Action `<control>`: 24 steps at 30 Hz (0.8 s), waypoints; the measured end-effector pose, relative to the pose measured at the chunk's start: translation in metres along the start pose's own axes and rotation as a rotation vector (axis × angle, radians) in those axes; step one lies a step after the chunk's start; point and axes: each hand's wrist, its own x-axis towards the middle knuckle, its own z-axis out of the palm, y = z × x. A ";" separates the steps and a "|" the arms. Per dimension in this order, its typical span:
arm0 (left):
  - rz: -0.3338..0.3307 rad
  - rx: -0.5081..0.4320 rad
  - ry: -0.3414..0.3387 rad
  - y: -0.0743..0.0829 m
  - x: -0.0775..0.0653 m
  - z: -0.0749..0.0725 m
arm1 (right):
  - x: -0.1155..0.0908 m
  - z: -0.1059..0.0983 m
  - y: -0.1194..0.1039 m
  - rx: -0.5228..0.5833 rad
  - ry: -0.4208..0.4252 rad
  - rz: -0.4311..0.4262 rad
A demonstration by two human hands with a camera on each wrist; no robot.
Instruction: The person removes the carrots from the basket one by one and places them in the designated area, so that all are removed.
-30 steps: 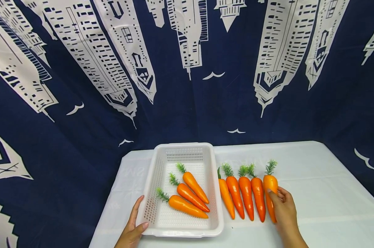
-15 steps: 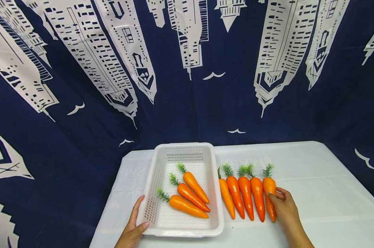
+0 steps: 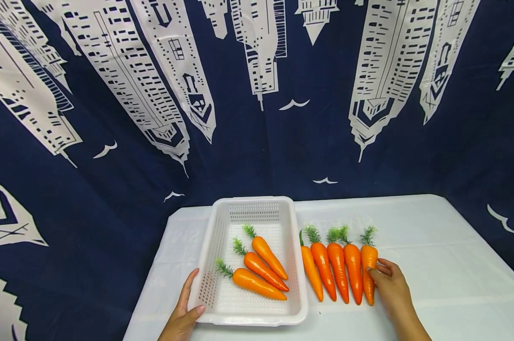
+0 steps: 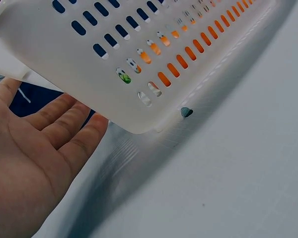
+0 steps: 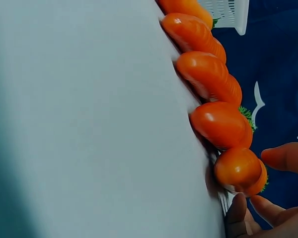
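Observation:
A white plastic basket (image 3: 300, 279) stands on the table with three glossy orange carrots (image 3: 261, 285) lying inside it. My left hand (image 3: 182, 310) holds the basket's near left corner, thumb over the rim and fingers along the outer side; in the left wrist view the fingers (image 4: 72, 121) reach past the corner. To the right of the basket, several carrots (image 3: 337, 265) lie side by side, green tops pointing away. My right hand (image 3: 391, 286) grips the rightmost carrot (image 3: 369, 258), thumb on top and fingers at its right side. Its tip points toward me.
A white cloth covers the table (image 3: 448, 255). Behind it hangs a dark blue curtain (image 3: 257, 161) printed with white buildings and birds. The leftmost carrot (image 3: 311, 273) of the row lies right against the basket's side.
My right hand has slid the rightmost carrot left and slightly toward me, up against its neighbour, closing the gap. The neighbouring carrots shifted slightly left. The left hand and basket have stayed put.

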 end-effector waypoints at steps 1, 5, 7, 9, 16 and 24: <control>0.000 0.001 0.001 0.000 0.000 0.000 | 0.000 0.000 0.000 0.003 0.004 0.001; 0.001 0.005 0.001 0.000 0.000 0.000 | 0.001 -0.003 0.002 0.006 0.016 0.005; 0.001 0.008 0.003 0.000 0.000 0.000 | 0.001 -0.004 0.002 0.007 0.020 0.011; 0.000 0.009 0.003 0.000 0.000 0.000 | 0.001 -0.005 0.003 0.006 0.028 0.011; -0.001 0.008 0.000 0.000 0.000 0.000 | 0.000 -0.006 0.003 0.030 0.058 0.014; 0.001 0.010 0.002 0.001 0.000 0.000 | 0.003 -0.011 0.005 -0.028 -0.013 0.006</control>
